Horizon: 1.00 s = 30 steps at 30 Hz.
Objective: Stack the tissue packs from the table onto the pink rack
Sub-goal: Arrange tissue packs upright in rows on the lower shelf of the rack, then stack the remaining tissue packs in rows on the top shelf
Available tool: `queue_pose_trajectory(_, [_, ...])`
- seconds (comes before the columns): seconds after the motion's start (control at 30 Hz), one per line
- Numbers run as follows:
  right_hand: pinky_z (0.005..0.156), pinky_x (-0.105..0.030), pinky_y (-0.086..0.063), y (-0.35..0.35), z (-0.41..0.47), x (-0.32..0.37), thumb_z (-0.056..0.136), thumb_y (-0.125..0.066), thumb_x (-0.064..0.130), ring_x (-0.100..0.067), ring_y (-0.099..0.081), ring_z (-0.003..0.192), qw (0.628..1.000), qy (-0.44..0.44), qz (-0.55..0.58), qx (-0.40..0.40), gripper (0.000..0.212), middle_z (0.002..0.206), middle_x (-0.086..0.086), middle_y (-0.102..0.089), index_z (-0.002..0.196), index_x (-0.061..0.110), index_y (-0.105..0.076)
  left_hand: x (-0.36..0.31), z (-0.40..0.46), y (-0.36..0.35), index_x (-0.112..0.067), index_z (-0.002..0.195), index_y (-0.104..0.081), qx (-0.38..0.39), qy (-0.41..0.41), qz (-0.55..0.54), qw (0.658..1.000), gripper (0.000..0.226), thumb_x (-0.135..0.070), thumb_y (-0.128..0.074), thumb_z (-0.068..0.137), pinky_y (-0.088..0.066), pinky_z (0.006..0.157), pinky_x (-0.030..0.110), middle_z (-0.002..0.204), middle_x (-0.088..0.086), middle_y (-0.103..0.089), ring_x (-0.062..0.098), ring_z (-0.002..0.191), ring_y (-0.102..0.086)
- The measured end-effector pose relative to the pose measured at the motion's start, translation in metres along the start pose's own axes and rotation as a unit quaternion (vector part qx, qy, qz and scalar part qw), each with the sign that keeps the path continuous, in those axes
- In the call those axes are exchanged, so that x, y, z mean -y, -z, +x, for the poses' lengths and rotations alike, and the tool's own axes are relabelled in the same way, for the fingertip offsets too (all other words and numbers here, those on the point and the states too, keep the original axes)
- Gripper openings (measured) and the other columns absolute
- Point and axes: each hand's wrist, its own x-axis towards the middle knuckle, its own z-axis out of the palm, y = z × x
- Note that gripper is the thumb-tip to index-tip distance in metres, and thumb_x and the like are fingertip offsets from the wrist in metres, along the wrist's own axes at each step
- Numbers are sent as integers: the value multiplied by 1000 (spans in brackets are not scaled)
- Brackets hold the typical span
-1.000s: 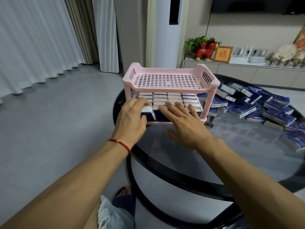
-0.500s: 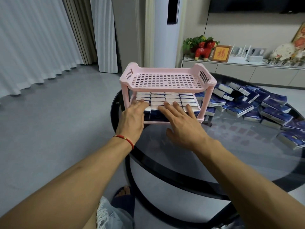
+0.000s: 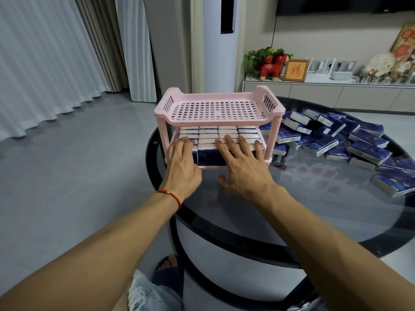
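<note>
While flat on packs (image 3: 215, 133) in pink rack (image 3: 219, 108): left hand (image 3: 183, 162) & right hand (image 3: 241, 169), fingers straight.

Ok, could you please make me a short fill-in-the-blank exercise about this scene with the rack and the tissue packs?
1. The top shelf of the pink rack holds ____ tissue packs.
2. Both hands press on the packs on the ____ shelf.
3. The red string bracelet is on the ____ wrist.
4. The loose tissue packs lie on the glass table, on the rack's ____ side.

Missing words: no; lower; left; right
</note>
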Motion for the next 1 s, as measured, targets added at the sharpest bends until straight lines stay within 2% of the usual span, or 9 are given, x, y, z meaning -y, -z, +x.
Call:
queue_pose_trajectory(0.13, [121, -62, 12, 1, -4, -4, 92, -59, 51, -34, 19, 155, 1000, 17, 9, 12, 102, 171, -4, 14, 162, 25, 11, -5, 0, 5, -2, 142, -50, -4, -7, 16, 1000, 63, 7, -64, 81, -34, 121, 49, 151, 16, -46, 32, 148, -35])
queue_pose_trajectory(0.23, [122, -58, 11, 12, -13, -3, 92, -57, 37, -33, 8, 157, 998, 47, 16, -30, 86, 171, -6, 1, 162, 19, -9, -15, -3, 12, -1, 141, -51, -14, -59, 85, 995, 63, 1, -63, 80, -34, 120, 52, 146, 18, -51, 33, 144, -40])
queue_pose_trajectory(0.3, [124, -50, -14, 25, -24, -2, 88, -50, 31, -33, -29, 149, 992, 79, 34, -95, 62, 161, -9, -35, 148, 16, -42, -30, -7, 17, -2, 137, -55, -20, -101, 115, 988, 59, -2, -61, 78, -32, 119, 55, 140, 17, -56, 35, 139, -45])
queue_pose_trajectory(0.4, [86, -42, -50, 46, -47, -12, 83, -36, 34, -27, -60, 100, 985, 83, 82, -130, 48, 110, -3, -66, 116, 16, -66, -59, -21, 17, -2, 129, -61, -5, -164, 43, 986, 54, 1, -57, 74, -38, 116, 49, 131, 15, -60, 34, 129, -52])
queue_pose_trajectory(0.57, [75, -43, -56, 56, -88, -86, 94, -55, 31, -20, -60, 95, 984, -93, 91, -122, 19, 102, 2, -66, 104, 21, -69, -104, -37, -7, -5, 128, -65, 67, -237, -51, 968, 54, 5, -63, 74, -37, 116, 31, 130, 10, -59, 25, 127, -49])
queue_pose_trajectory(0.7, [90, -46, -52, 49, -119, -169, 93, -59, 29, -31, -57, 110, 943, -292, 76, -143, 27, 117, -10, -66, 113, 14, -69, -131, -34, -24, -10, 128, -67, 90, -217, -103, 967, 48, 2, -66, 81, -32, 116, 23, 134, 6, -58, 18, 130, -45])
queue_pose_trajectory(0.8, [101, -50, -44, 38, -143, -219, 91, -57, 35, -38, -47, 125, 906, -419, 29, -53, 43, 136, -17, -54, 129, 17, -58, -145, -32, -35, -12, 127, -68, 100, -196, -127, 967, 45, 1, -65, 84, -28, 117, 24, 133, 3, -58, 18, 129, -46])
queue_pose_trajectory(0.9, [99, -49, -47, 30, -157, -241, 84, -65, 32, -37, -49, 122, 902, -427, 65, 13, 47, 138, -13, -50, 130, 27, -56, -157, -30, -44, -14, 124, -69, 121, -178, -154, 964, 43, 2, -63, 84, -34, 118, 29, 128, 0, -59, 16, 125, -48])
queue_pose_trajectory(1.0, [86, -44, -53, 29, -159, -244, 81, -70, 20, -34, -57, 105, 922, -376, 91, -28, 34, 123, -11, -60, 114, 21, -64, -170, -32, -49, -17, 122, -69, 145, -159, -169, 962, 41, 0, -62, 85, -25, 111, 14, 125, -2, -61, 14, 122, -49])
